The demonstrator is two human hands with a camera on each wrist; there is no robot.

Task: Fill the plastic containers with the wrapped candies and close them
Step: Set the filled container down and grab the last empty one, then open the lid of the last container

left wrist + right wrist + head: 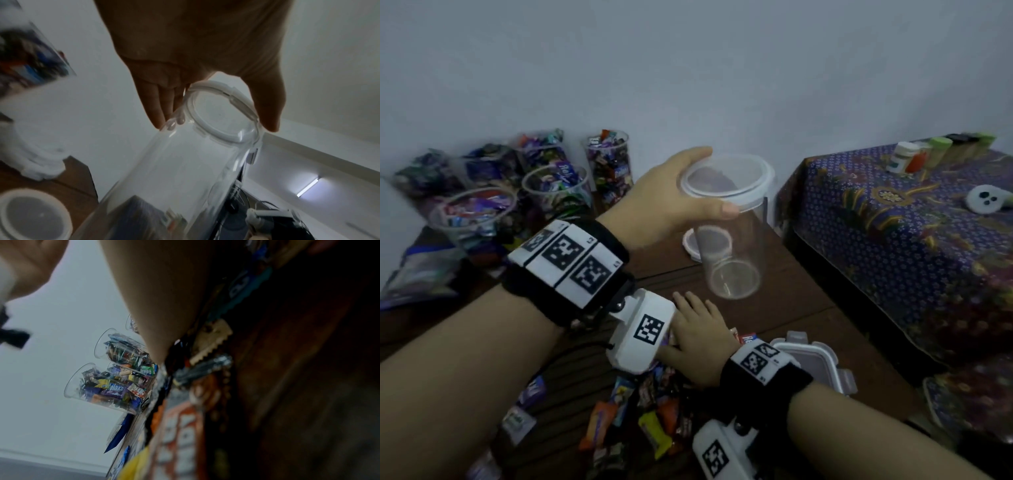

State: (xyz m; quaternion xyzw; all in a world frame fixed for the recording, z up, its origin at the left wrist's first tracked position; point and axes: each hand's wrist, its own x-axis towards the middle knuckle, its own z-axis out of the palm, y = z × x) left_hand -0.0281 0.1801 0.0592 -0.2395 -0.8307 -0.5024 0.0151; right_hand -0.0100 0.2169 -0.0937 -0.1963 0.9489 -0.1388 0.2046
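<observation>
My left hand [717, 180] grips the top of a tall clear plastic container [729, 246], thumb on one side of its white-rimmed lid [726, 178] and fingers on the other. The container is empty and hangs tilted above the brown table [808, 301]. The left wrist view shows that grip [216, 126] on the container [174, 170] from below. My right hand [698, 339] lies flat, fingers straight, on a pile of wrapped candies [650, 411] near the front of the table. Up close in the right wrist view are the candies [179, 426] under the palm [160, 296].
Several clear cups of candies [558, 192] and candy bags [417, 267] stand at the back left. A loose round lid [690, 245] lies behind the held container. A rectangular lidded box [815, 359] sits by my right wrist. A batik-covered table [893, 222] with small bottles [907, 157] is on the right.
</observation>
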